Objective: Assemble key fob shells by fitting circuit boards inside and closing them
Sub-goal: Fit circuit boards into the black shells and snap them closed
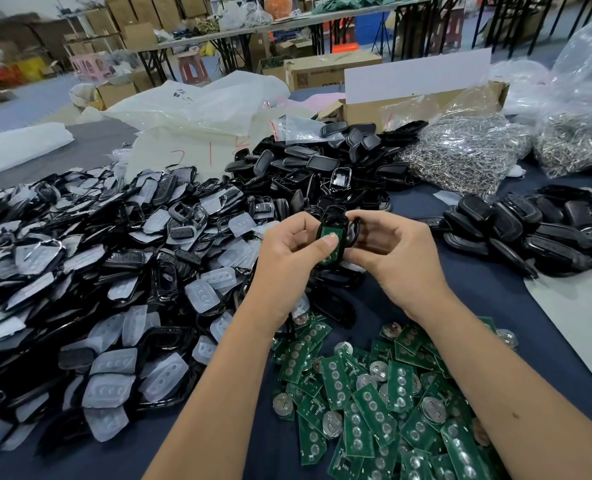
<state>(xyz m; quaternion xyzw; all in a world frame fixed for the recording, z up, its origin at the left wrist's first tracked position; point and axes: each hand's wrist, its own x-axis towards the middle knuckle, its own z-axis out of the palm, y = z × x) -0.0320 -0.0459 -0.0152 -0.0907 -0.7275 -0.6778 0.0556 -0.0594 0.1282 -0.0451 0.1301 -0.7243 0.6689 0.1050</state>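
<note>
Above the table's middle, my left hand (293,251) grips a black key fob shell (332,216) with a green circuit board (330,233) lying inside it, and my thumb presses on the board. My right hand (388,251) holds the same shell from the right side, fingers curled around its top and edge. A second black shell part (354,230) shows between my hands; which hand grips it is unclear. Loose green circuit boards (374,403) with round battery clips lie in a pile under my forearms.
A big heap of shell halves with clear rubber button pads (114,278) fills the left. Black shell backs (322,168) pile behind my hands, closed fobs (530,226) at right. Bags of metal key rings (461,150), plastic bags and a cardboard box (409,102) stand farther back.
</note>
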